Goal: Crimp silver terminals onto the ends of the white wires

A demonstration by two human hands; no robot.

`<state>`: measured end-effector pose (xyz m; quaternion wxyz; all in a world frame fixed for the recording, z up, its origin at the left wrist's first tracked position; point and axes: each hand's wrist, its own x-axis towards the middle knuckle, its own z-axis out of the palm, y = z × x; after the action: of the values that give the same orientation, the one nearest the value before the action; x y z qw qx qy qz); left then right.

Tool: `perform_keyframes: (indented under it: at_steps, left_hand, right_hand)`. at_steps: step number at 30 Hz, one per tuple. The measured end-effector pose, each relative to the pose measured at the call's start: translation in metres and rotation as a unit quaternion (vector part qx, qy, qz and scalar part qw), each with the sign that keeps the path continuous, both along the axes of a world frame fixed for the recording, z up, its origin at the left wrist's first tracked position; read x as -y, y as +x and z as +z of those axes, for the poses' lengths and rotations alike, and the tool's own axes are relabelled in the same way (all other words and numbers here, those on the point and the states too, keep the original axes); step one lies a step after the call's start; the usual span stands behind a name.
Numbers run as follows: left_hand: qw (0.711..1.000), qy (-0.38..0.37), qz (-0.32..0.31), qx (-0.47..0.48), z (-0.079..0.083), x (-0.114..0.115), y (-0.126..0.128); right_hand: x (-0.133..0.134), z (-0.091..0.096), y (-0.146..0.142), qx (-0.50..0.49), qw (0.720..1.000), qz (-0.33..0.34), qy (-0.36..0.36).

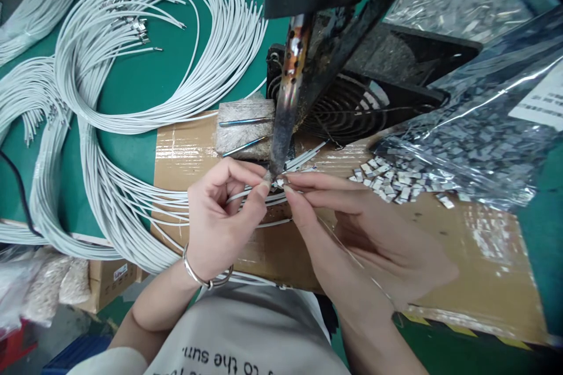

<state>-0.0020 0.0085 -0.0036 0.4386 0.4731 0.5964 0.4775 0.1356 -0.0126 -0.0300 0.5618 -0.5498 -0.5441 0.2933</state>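
Note:
My left hand point(224, 217) is closed, thumb and forefinger pinching a white cable point(240, 194) close to its end. My right hand point(347, 228) is also closed; a thin silvery strand that looks like solder wire point(352, 255) runs from its fingertips down past the wrist. Between both sets of fingertips lies a small white-and-metal piece point(279, 183), partly hidden. Right above it points the tip of a soldering iron point(285, 99) with a perforated, heat-stained barrel, held in a dark stand. Whether the tip touches the piece I cannot tell.
Bundles of white cables point(145, 117) spread over the green mat at left. Small white-and-metal pieces point(391, 179) spill from a plastic bag point(475, 129) at right. A black fan point(352, 105) stands behind the iron. Two metal rods point(244, 122) cross a grey pad point(229, 135) on cardboard point(440, 258).

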Motion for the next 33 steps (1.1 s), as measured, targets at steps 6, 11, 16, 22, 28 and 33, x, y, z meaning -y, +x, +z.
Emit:
perform_keyframes:
  at_steps: [6,11,16,22,28,33]
  left_hand:
    - [1.000,0.016,-0.010,-0.005,-0.002,0.003,-0.003]
    - [1.000,0.009,-0.009,-0.006,-0.001,0.002,-0.004]
    - [1.000,-0.012,-0.005,-0.009,0.001,0.001,-0.004]
    - [0.998,-0.056,-0.025,-0.009,0.002,0.010,-0.001]
    - [0.981,-0.066,-0.168,-0.064,0.002,0.041,-0.006]
    - [0.933,0.125,-0.227,-0.249,-0.015,0.054,-0.023]
  right_hand:
    - [-0.001,0.004,0.001,0.064,0.997,0.004,0.034]
    - [-0.001,0.004,0.002,0.066,0.997,0.018,0.045]
    - [0.002,0.002,0.001,0.054,0.998,0.021,0.040]
    - [0.002,0.001,0.005,-0.072,0.993,-0.093,-0.035]
    - [0.003,-0.013,0.069,-0.235,0.955,-0.174,-0.051]
    - [0.014,-0.029,0.103,-0.227,0.952,-0.188,-0.085]
